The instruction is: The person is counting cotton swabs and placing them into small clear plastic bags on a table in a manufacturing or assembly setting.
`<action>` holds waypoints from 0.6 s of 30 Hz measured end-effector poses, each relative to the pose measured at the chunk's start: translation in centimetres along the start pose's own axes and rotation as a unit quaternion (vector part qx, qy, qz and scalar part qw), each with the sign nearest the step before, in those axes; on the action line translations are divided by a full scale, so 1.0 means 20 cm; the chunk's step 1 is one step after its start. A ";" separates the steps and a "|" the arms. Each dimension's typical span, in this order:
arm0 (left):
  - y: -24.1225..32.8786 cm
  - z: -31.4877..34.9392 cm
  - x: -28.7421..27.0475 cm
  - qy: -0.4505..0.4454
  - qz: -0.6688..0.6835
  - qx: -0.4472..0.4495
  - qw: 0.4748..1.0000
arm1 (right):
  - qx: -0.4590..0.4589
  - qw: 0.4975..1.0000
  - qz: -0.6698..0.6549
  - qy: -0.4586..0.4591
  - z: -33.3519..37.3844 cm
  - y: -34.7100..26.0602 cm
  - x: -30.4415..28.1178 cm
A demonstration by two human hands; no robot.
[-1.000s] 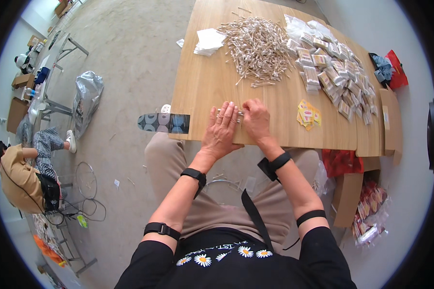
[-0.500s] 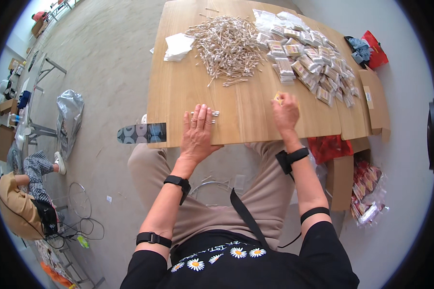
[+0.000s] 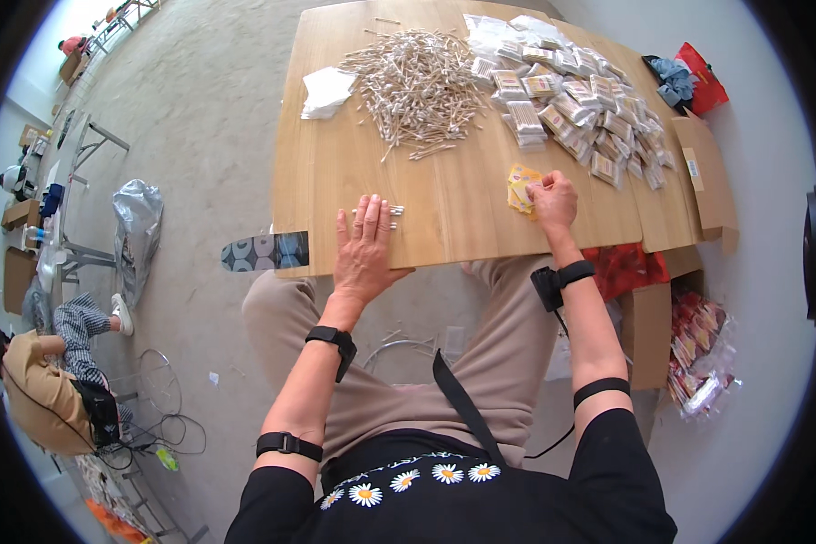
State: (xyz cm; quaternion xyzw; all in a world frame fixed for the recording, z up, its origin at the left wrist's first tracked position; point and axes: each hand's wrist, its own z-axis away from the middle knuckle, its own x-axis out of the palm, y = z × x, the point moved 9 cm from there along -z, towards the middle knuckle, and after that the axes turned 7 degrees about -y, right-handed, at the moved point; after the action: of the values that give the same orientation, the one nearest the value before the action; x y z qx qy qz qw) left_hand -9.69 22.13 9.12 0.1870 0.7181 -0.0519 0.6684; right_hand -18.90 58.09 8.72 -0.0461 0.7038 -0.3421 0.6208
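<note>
My left hand (image 3: pixel 364 247) lies flat near the table's front edge, fingers stretched out. Under it are a few cotton swabs (image 3: pixel 395 211), their white tips showing past the fingers. My right hand (image 3: pixel 554 197) is closed in a pinch at the edge of some small yellow printed cards (image 3: pixel 521 189), which lie spread on the wood. The pinched part is hidden by the fingers. Farther back lies a large heap of loose cotton swabs (image 3: pixel 417 86). To its right are many small clear packs of swabs (image 3: pixel 571 104), piled up.
White sheets (image 3: pixel 327 92) lie left of the heap on the wooden table (image 3: pixel 444 195). A dark patterned strip (image 3: pixel 267 252) juts from the left edge. Cardboard boxes (image 3: pixel 704 177) and a red bag (image 3: pixel 627 269) are at the right. Another person (image 3: pixel 50 385) sits at the far left.
My right hand has shifted slightly right, and more of the yellow cards now show beside it. My left hand stays flat over the cotton swabs. The view has moved a little.
</note>
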 end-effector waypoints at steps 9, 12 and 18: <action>-0.01 0.01 -0.01 0.011 -0.015 -0.007 1.000 | -0.275 0.960 0.046 0.032 0.12 -0.53 0.11; 0.00 0.00 0.00 0.012 -0.012 -0.003 1.000 | -0.345 0.938 0.007 0.027 0.14 -0.76 0.28; -0.02 0.01 0.01 0.020 -0.008 -0.004 1.000 | -0.339 0.938 0.028 -0.066 0.26 -0.97 0.54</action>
State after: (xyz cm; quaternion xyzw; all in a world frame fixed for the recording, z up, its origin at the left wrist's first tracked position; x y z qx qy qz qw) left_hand -9.65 21.74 8.94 0.1793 0.7328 -0.0505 0.6544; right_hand -23.66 35.81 10.16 -0.2565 0.7368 -0.0616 0.6225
